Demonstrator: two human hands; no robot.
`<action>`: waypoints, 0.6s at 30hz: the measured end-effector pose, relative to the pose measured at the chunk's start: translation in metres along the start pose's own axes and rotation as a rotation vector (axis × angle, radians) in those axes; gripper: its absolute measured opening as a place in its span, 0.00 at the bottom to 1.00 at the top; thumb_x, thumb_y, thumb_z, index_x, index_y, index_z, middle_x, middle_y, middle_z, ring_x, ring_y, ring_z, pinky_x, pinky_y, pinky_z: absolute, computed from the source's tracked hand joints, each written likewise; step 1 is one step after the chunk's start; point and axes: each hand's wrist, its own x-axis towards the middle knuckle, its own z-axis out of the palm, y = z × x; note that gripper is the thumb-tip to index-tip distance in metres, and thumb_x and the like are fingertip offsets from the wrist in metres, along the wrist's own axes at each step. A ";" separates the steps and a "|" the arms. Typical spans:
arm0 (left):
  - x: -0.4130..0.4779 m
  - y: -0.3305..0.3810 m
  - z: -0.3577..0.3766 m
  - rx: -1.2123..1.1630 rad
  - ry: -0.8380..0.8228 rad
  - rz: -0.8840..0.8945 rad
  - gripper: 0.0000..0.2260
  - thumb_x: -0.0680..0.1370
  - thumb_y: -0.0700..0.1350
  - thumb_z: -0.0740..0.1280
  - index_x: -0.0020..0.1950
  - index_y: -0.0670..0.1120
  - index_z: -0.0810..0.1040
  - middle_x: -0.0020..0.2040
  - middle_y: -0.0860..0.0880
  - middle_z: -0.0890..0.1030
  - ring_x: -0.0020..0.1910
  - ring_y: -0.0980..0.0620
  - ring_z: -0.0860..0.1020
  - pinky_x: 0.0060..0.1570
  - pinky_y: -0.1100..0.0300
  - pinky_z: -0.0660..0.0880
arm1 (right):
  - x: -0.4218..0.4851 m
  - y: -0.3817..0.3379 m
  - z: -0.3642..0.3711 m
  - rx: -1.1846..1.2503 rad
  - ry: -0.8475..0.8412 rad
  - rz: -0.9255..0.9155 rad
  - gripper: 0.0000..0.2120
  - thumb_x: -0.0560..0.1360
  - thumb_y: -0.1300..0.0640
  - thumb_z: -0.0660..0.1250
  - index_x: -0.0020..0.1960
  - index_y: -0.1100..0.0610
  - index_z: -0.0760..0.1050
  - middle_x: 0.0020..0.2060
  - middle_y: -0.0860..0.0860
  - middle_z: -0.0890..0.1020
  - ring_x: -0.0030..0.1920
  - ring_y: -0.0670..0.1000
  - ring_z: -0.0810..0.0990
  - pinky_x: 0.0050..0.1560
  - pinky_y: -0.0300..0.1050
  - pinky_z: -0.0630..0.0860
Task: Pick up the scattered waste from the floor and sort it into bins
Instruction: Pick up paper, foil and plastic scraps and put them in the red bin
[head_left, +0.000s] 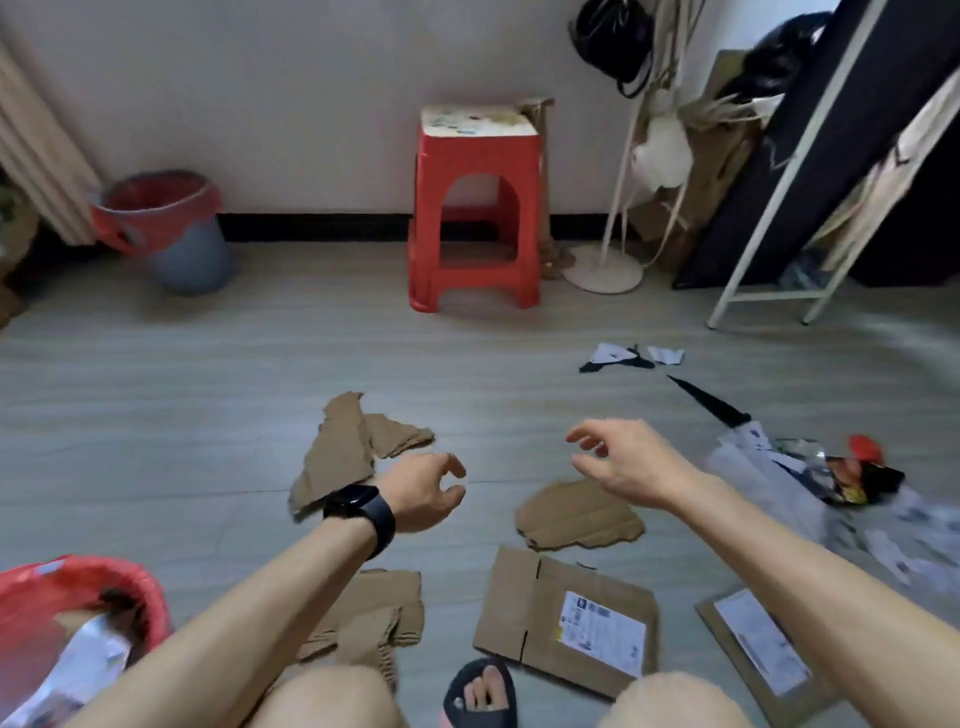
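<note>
Torn brown cardboard lies scattered on the floor: a long piece (340, 449) ahead, a rounded piece (576, 517) under my right hand, a crumpled piece (374, 618) and a flattened box with a label (566, 621) near my knees. My left hand (428, 491), with a black watch on the wrist, hovers empty with fingers curled apart beside the long piece. My right hand (621, 460) hangs open and empty above the rounded piece. A bin with a red liner (130, 577) at the lower left holds shiny wrappers. A grey bin with a red liner (166, 228) stands by the far wall.
A red plastic stool (475, 208) stands at the wall ahead. Plastic bags and wrappers (810, 473) and paper scraps (631, 356) lie to the right. A second labelled cardboard (763, 649) is at lower right. A white frame and leaning boards (810, 171) fill the right corner.
</note>
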 end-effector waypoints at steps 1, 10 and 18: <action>0.010 0.009 0.015 0.012 -0.041 0.011 0.18 0.81 0.53 0.61 0.70 0.49 0.73 0.68 0.47 0.76 0.67 0.48 0.73 0.64 0.55 0.71 | -0.005 0.023 0.010 0.051 0.009 0.051 0.15 0.79 0.48 0.65 0.64 0.48 0.77 0.57 0.48 0.83 0.56 0.48 0.80 0.60 0.47 0.76; 0.071 0.031 0.148 0.130 -0.353 -0.021 0.18 0.82 0.53 0.61 0.70 0.50 0.71 0.67 0.46 0.73 0.64 0.44 0.74 0.61 0.53 0.72 | -0.016 0.153 0.167 0.271 -0.105 0.399 0.14 0.76 0.50 0.66 0.61 0.48 0.79 0.55 0.46 0.84 0.55 0.49 0.81 0.58 0.45 0.76; 0.116 0.038 0.234 0.212 -0.426 0.039 0.22 0.81 0.52 0.59 0.76 0.53 0.63 0.76 0.46 0.62 0.70 0.41 0.66 0.66 0.48 0.70 | 0.024 0.189 0.248 0.173 -0.132 0.434 0.16 0.79 0.55 0.60 0.64 0.46 0.75 0.60 0.50 0.79 0.60 0.55 0.78 0.58 0.51 0.76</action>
